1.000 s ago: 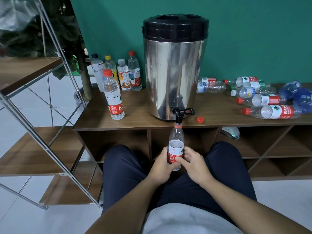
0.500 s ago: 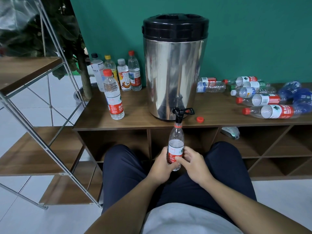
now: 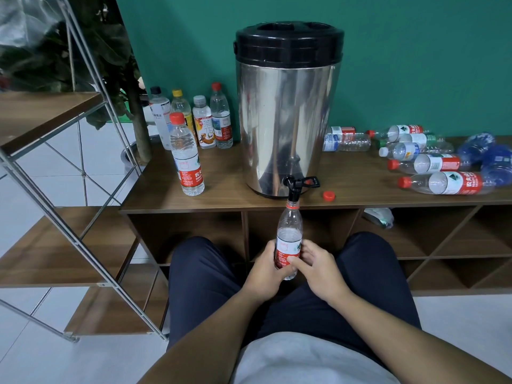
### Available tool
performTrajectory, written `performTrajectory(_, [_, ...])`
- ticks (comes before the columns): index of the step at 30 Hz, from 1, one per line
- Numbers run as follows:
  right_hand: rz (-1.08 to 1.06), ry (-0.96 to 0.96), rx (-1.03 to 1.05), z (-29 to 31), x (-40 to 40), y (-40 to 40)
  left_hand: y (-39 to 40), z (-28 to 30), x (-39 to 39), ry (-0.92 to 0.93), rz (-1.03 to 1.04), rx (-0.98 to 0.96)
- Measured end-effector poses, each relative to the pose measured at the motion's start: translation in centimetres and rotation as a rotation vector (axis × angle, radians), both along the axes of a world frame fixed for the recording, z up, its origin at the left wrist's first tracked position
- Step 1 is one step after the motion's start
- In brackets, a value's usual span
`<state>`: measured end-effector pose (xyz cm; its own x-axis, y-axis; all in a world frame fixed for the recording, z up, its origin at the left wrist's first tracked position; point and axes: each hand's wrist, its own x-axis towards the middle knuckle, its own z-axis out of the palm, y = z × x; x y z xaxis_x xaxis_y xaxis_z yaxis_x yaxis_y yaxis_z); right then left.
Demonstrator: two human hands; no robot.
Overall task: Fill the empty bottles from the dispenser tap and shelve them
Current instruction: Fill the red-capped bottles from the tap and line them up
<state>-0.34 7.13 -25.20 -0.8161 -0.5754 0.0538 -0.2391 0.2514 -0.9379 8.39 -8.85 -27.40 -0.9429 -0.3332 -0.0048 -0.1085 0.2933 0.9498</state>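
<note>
A steel dispenser point(image 3: 285, 126) with a black lid stands on the wooden cabinet top point(image 3: 227, 189). Its black tap point(image 3: 294, 187) hangs over the front edge. Right under the spout I hold an uncapped clear bottle point(image 3: 289, 231) with a red and white label, upright, its mouth touching the spout. My left hand point(image 3: 263, 271) grips its lower left side and my right hand point(image 3: 315, 268) grips its lower right side, thumb across the label. The bottle's red cap point(image 3: 329, 195) lies on the cabinet top beside the tap.
A capped bottle point(image 3: 186, 157) stands left of the dispenser, several more point(image 3: 203, 120) behind it. Several bottles point(image 3: 440, 173) lie on their sides at the right. A metal-framed wooden shelf point(image 3: 50, 239) stands at the left. Open cubbies point(image 3: 415, 234) sit below the top.
</note>
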Motion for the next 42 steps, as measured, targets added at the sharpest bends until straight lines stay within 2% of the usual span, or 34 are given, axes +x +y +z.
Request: performTrajectory(42, [-0.007, -0.014, 0.000, 0.53, 0.25, 0.19, 0.13, 0.35, 0.03, 0.025, 0.012, 0.018])
